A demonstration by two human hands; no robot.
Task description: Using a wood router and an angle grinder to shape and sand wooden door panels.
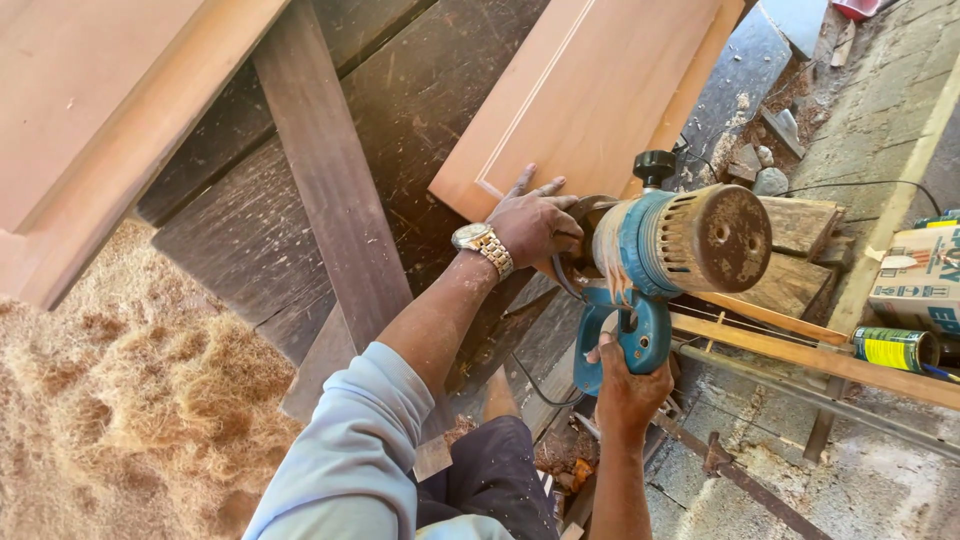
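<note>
Head view, looking down: we see our left hand point(535, 225), wearing a metal wristwatch point(484, 247), pressed flat with fingers spread on the near corner of a pale wooden panel door point(580, 90). Just at three o'clock from it, our right hand point(628, 385) is wrapped tight around the handle of a dusty blue electric router point(665, 260), which sits at the panel's edge. Dark planks point(330, 180) form the surface beneath. Wood shavings point(120, 400) pile at eight o'clock. A green can point(893, 349) lies at three o'clock.
</note>
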